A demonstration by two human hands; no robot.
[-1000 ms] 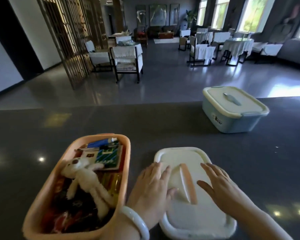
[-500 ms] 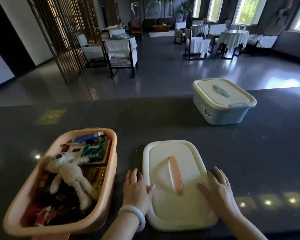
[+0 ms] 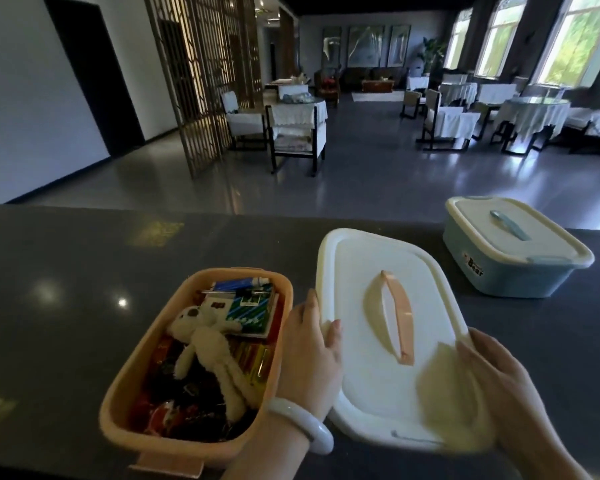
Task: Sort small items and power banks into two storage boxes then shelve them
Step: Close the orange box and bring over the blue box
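**Q:** Cream plastic in the middle of the frame: what is it, and who has it?

**A:** It is a cream rectangular plastic lid with rounded corners and a peach strap handle (image 3: 388, 327). A person's left hand (image 3: 310, 355) grips its left rim, thumb on top and fingers curled under. The right hand (image 3: 499, 386), at lower right, pinches the near right corner, though motion blur smears that edge.

**Q:** Where does it belong?

**A:** Just to its left sits an open peach plastic storage box (image 3: 194, 358), filled with a fuzzy cream plush toy (image 3: 205, 344), a blue tube and small packets. At upper right a pale blue plastic box with its cream lid shut (image 3: 513, 251) rests on the dark polished counter (image 3: 66, 271).

**Q:** How will the lid handle?

**A:** Probably light, stiff and smooth, so slightly slippery. Holding opposite rims, as here, looks steady; the central strap would also serve.
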